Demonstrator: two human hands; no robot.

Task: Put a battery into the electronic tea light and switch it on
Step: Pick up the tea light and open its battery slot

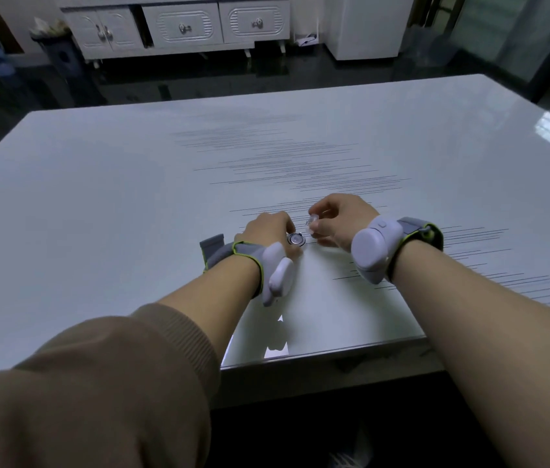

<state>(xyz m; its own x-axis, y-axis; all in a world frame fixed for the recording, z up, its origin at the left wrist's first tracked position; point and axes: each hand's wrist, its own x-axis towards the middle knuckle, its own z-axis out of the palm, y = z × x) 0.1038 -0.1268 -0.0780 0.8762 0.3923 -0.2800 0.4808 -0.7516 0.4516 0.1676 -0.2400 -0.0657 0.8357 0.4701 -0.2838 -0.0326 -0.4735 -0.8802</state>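
- Left hand (268,229) curls down on the table (98,197), fingertips closing on a round silvery disc (296,238), probably the battery, lying flat at its 3 o'clock.
- Right hand (341,221) pinches a small clear piece (311,221), seemingly the tea light, just above the table at the disc's 1 o'clock.
- Risk: the glossy top could let the disc skid from the fingertips; so small a piece could twist in the pinch.
- No container shows near the hands; a cabinet (179,25) stands shut at 12 o'clock, contents unseen.
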